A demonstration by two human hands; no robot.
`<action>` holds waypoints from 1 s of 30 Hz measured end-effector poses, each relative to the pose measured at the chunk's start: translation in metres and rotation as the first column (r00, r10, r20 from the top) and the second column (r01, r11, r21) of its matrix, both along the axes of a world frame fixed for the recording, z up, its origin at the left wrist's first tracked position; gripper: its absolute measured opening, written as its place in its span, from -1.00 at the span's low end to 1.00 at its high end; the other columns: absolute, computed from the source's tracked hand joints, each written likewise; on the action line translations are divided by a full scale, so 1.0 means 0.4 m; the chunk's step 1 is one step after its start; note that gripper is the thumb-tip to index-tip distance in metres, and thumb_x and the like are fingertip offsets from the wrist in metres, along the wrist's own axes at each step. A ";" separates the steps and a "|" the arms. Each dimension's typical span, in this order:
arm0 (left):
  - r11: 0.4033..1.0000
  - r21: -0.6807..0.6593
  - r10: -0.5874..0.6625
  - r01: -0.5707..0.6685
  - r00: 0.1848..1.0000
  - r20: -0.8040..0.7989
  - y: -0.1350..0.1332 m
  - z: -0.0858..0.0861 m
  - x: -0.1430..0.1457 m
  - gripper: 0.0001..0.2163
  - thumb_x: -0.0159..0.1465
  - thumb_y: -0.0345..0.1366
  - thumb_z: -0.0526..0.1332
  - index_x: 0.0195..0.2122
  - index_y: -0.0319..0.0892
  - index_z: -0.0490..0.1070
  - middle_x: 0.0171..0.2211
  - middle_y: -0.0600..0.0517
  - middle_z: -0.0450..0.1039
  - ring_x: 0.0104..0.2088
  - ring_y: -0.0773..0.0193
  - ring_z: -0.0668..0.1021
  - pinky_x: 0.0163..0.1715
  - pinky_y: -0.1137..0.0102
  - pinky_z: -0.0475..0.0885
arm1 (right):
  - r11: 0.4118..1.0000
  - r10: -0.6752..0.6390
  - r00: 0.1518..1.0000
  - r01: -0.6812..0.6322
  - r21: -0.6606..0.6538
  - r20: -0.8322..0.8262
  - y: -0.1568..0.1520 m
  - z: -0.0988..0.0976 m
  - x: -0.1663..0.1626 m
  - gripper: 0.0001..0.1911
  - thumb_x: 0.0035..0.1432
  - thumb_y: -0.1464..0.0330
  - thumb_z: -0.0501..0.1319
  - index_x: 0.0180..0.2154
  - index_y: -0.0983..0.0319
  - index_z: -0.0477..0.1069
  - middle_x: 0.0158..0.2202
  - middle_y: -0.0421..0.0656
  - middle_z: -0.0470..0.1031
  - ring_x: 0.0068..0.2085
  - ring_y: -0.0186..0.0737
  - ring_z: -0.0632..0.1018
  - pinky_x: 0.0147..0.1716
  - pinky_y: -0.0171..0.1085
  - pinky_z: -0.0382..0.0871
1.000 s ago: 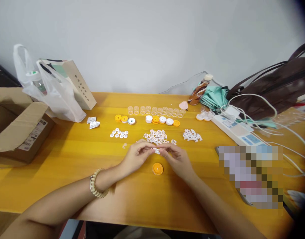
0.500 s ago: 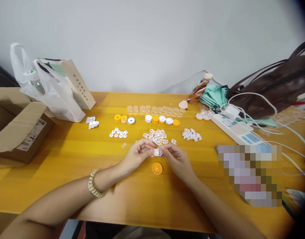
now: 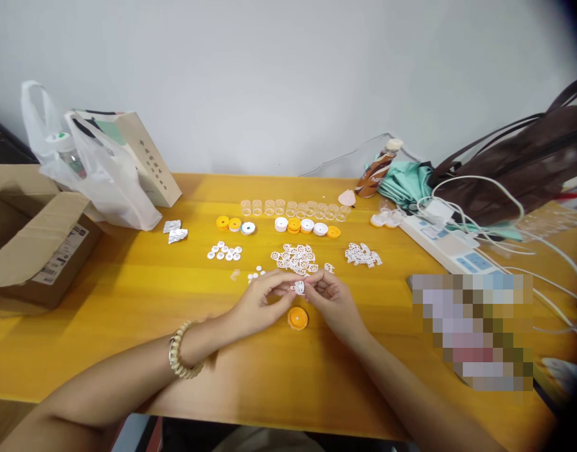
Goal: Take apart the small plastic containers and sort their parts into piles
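Note:
Between the fingertips of both hands is a small white plastic part (image 3: 299,287) with cut-out openings. My left hand (image 3: 268,297), with a beaded bracelet on its wrist, pinches its left side. Thumb and fingers of my right hand (image 3: 333,301) close on its right side. Just below them an orange round cap (image 3: 297,318) lies on the table. Beyond my fingers is a pile of white wheel-like parts (image 3: 295,256). Small white discs (image 3: 256,275) lie beside my left hand, partly hidden by it.
White round pieces (image 3: 225,252) and flat white parts (image 3: 362,253) lie in groups. Behind them are orange and white caps (image 3: 307,225) and clear cups (image 3: 291,209) in rows. A cardboard box (image 3: 57,251) stands left; a power strip (image 3: 443,242) with cables and a brown bag (image 3: 518,166) are right.
The white part has been turned between my fingers and now shows a different side. My left hand has shifted slightly, uncovering several small white discs. The orange cap has stayed put.

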State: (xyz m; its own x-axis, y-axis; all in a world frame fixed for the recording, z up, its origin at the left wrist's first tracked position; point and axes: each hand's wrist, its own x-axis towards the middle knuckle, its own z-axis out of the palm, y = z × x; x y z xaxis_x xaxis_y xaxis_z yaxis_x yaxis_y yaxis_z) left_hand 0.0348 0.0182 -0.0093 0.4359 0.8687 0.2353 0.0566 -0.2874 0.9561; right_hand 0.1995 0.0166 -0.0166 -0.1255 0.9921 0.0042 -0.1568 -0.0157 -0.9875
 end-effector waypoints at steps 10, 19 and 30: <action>0.999 -0.053 0.014 -0.011 0.998 0.059 0.003 -0.015 -0.003 -0.79 0.23 -0.32 0.18 -0.12 -0.26 0.39 -0.26 -0.07 0.54 -0.26 0.29 0.59 -0.19 0.38 0.51 | 0.997 0.058 0.998 -0.059 -0.042 -0.018 0.000 -0.002 0.003 -0.82 -0.04 0.28 0.31 -0.49 0.22 0.35 -0.56 -0.29 0.43 -0.51 -0.42 0.40 -0.42 -0.37 0.28; 0.911 0.413 0.123 -0.018 0.966 -0.229 0.004 0.001 -0.021 -0.82 0.26 -0.34 0.14 -0.13 -0.24 0.41 -0.36 -0.02 0.53 -0.39 0.37 0.54 -0.34 0.47 0.47 | 0.991 0.063 0.998 -0.062 -0.117 0.009 -0.009 -0.002 -0.006 -0.80 -0.02 0.28 0.27 -0.51 0.22 0.30 -0.62 -0.31 0.35 -0.56 -0.43 0.34 -0.49 -0.39 0.22; 0.905 0.376 0.291 -0.201 0.936 -0.200 0.040 0.014 -0.047 -0.79 0.25 -0.34 0.15 -0.10 -0.21 0.40 -0.28 -0.04 0.48 -0.32 0.32 0.51 -0.24 0.40 0.46 | 0.946 -0.278 0.854 0.164 0.279 0.440 0.056 -0.028 0.056 -0.79 0.06 0.20 0.21 -0.42 0.22 0.41 -0.49 -0.18 0.45 -0.45 -0.26 0.42 -0.40 -0.26 0.30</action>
